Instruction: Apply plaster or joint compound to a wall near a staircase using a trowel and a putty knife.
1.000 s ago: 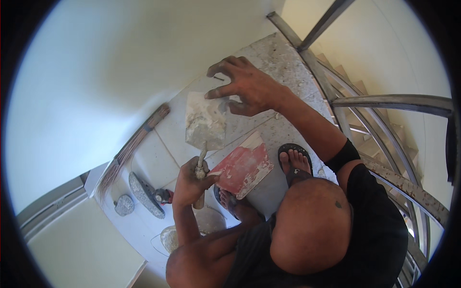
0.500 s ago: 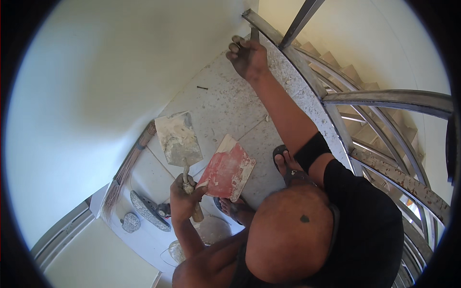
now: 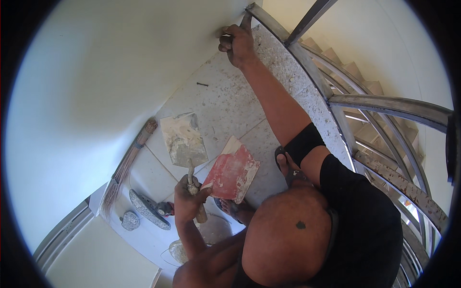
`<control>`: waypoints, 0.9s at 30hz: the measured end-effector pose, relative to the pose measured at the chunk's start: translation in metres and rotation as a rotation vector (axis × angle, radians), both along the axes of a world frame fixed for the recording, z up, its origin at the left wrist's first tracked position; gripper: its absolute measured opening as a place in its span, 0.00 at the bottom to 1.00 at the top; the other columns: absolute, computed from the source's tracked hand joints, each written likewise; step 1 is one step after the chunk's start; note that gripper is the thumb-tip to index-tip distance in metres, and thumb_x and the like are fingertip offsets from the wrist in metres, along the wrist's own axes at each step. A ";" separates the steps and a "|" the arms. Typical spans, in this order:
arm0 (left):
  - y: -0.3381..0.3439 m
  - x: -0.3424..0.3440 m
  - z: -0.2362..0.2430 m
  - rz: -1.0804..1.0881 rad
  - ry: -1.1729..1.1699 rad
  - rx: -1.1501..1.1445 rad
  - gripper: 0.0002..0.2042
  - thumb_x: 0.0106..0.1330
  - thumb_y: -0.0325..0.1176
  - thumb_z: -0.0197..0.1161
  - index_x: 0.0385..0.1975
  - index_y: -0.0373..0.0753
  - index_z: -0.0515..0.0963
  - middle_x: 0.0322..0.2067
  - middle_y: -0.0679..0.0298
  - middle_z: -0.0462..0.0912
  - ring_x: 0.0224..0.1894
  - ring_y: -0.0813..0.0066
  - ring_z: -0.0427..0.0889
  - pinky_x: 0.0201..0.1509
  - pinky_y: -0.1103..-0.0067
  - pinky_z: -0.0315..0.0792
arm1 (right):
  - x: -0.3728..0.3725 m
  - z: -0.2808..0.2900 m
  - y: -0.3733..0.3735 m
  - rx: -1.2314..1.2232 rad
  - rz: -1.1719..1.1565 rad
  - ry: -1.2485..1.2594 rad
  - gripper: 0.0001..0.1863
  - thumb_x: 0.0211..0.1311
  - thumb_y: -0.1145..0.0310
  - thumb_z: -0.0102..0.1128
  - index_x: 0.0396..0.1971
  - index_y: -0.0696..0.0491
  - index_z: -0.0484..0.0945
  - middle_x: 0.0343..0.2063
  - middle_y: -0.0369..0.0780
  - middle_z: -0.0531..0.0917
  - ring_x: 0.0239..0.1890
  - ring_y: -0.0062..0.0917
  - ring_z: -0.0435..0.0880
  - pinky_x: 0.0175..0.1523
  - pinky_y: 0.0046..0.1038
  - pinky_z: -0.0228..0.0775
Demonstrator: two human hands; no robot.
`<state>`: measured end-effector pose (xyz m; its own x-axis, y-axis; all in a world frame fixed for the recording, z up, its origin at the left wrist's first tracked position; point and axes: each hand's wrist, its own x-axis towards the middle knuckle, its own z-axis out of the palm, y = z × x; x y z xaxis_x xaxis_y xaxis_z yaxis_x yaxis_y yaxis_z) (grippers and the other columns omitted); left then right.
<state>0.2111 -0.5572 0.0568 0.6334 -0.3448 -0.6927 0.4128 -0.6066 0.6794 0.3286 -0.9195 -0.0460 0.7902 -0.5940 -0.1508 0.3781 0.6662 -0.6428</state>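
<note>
My left hand [image 3: 186, 201] is closed round the wooden handle of a trowel [image 3: 184, 141] whose square metal blade is smeared with cream plaster. The same hand pinches a corner of a flat red board [image 3: 232, 172], its edges crusted with plaster, between thumb and fingers. My right hand [image 3: 239, 47] is stretched far ahead. Its index finger points up to the wall [image 3: 144, 43] beside the end of the metal railing [image 3: 269, 24], while the other fingers are loosely curled. Nothing shows in this hand. Whether the fingertip touches the wall or the railing is hard to see.
Plaster crumbs and a nail-like piece [image 3: 202, 84] lie on the tiled floor [image 3: 223, 108]. A stick broom [image 3: 129, 163] leans along the wall. Near it lie a grey plaster-caked float [image 3: 148, 210] and a lump [image 3: 130, 221]. Stairs [image 3: 345, 67] drop beyond the railing.
My right hand has moved a little farther forward and left, its index finger now up at the wall by the railing's end. The left hand keeps the trowel and red board, shifted slightly with the view.
</note>
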 end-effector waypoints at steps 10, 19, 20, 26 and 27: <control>-0.001 -0.003 -0.002 0.007 0.039 0.038 0.16 0.49 0.22 0.72 0.27 0.38 0.67 0.19 0.67 0.73 0.19 0.81 0.72 0.22 0.82 0.68 | 0.014 -0.015 -0.010 -0.965 -0.166 0.748 0.52 0.51 0.68 0.58 0.66 0.63 0.29 0.33 0.54 0.83 0.32 0.40 0.84 0.39 0.34 0.77; 0.001 -0.003 -0.010 0.041 0.029 -0.054 0.15 0.49 0.22 0.71 0.27 0.39 0.67 0.20 0.68 0.73 0.19 0.82 0.72 0.22 0.83 0.67 | -0.025 0.010 -0.003 -0.991 -0.064 0.834 0.48 0.51 0.68 0.57 0.67 0.64 0.38 0.30 0.52 0.84 0.36 0.43 0.85 0.45 0.34 0.75; -0.001 -0.002 -0.007 0.035 0.025 -0.034 0.15 0.49 0.22 0.71 0.27 0.39 0.67 0.19 0.68 0.73 0.19 0.82 0.72 0.21 0.83 0.67 | -0.024 0.011 -0.003 -0.985 -0.072 0.832 0.48 0.51 0.68 0.57 0.67 0.64 0.38 0.30 0.52 0.84 0.36 0.43 0.85 0.45 0.34 0.75; -0.003 -0.007 -0.006 0.036 0.013 -0.029 0.15 0.49 0.21 0.71 0.27 0.40 0.67 0.18 0.69 0.73 0.17 0.82 0.71 0.20 0.83 0.66 | -0.002 0.010 0.008 -0.595 -0.118 0.467 0.52 0.52 0.69 0.58 0.67 0.63 0.29 0.27 0.47 0.84 0.30 0.36 0.84 0.41 0.33 0.76; -0.003 -0.008 -0.007 0.038 0.011 -0.010 0.15 0.49 0.21 0.71 0.27 0.40 0.68 0.18 0.69 0.73 0.17 0.82 0.71 0.20 0.83 0.65 | 0.002 0.013 0.009 -0.604 -0.117 0.433 0.53 0.51 0.69 0.58 0.65 0.65 0.27 0.28 0.50 0.83 0.32 0.42 0.84 0.44 0.34 0.76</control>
